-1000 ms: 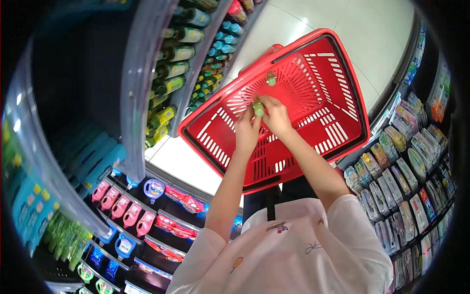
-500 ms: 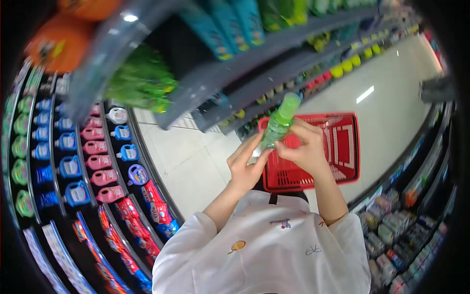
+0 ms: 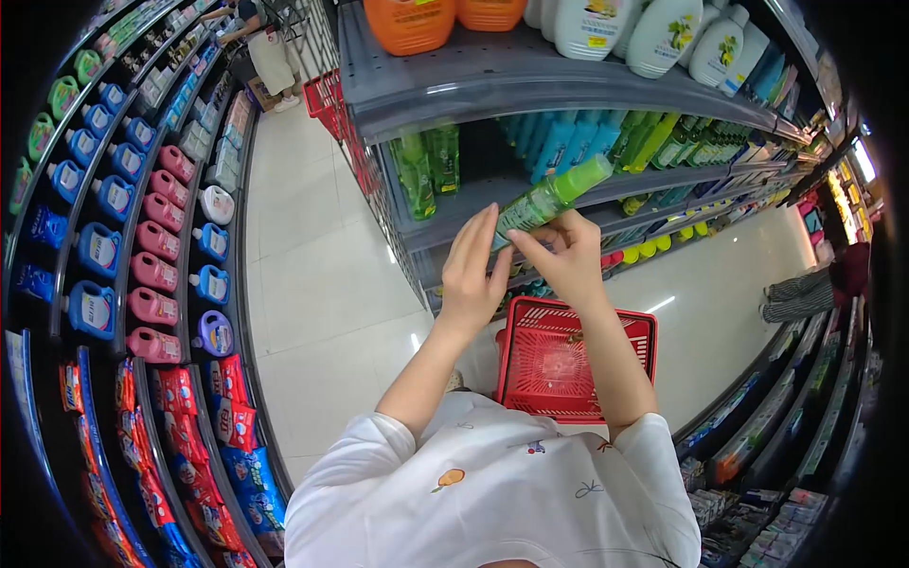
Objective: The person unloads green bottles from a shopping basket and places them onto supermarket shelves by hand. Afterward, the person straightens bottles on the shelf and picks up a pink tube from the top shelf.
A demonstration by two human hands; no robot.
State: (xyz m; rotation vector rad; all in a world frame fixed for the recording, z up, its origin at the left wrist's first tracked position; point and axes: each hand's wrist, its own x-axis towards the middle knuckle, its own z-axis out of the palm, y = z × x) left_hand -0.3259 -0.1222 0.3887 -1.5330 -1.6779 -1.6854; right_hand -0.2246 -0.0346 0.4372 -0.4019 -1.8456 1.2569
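A green bottle (image 3: 538, 206) with a lighter green cap tilts up to the right in front of the shelf. Its lower end sits between the fingers and thumb of my left hand (image 3: 469, 279). My right hand (image 3: 571, 260) grips the bottle's middle from the near side, thumb pressed against it. Both palms are turned from view. Below my right forearm stands a red shopping basket (image 3: 549, 364) with slatted walls; the forearm hides part of its right side.
Ahead is a grey shelf (image 3: 530, 85) with orange and white bottles above and green bottles (image 3: 413, 175) below. Detergent jugs (image 3: 156, 270) and red bags line the left rack. One person (image 3: 267, 52) stands far down the aisle; another (image 3: 824, 279) is at right.
My view has swung up and the shelf is sharper. The bottle, still in both hands, has tilted further to the right. The basket appears lower in view.
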